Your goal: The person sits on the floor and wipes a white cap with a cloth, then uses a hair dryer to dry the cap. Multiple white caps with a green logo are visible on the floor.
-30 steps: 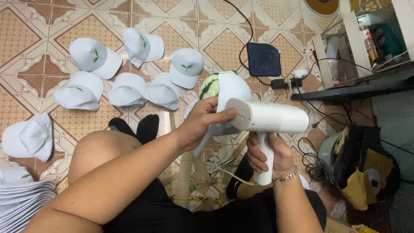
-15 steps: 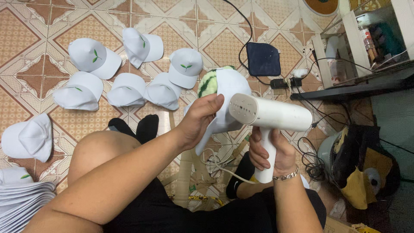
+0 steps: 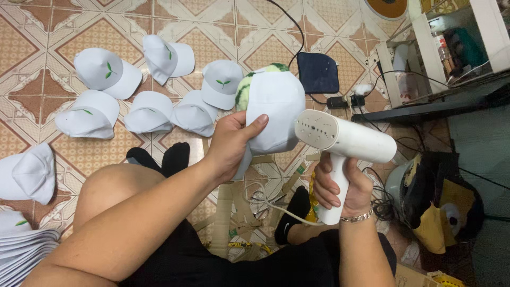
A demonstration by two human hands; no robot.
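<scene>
My left hand [image 3: 234, 143] grips a white cap [image 3: 273, 109] that is pulled over a round green striped form [image 3: 243, 87], holding it up in front of me. My right hand [image 3: 342, 186] is closed around the handle of a white handheld garment steamer [image 3: 345, 141]. The steamer's perforated face points left at the cap, a short gap away. Its cord [image 3: 276, 204] trails down by my right leg.
Several white caps with a small green leaf mark [image 3: 151, 111] lie spread on the patterned tile floor [image 3: 64, 48]. A stack of caps [image 3: 24, 250] sits bottom left. A dark pad [image 3: 317, 72], a power strip [image 3: 345, 100], a shelf [image 3: 425, 53] and bags [image 3: 441, 212] stand to the right.
The steamer has drawn back to the right, away from the cap. My left hand has shifted the cap slightly, showing more of its white crown.
</scene>
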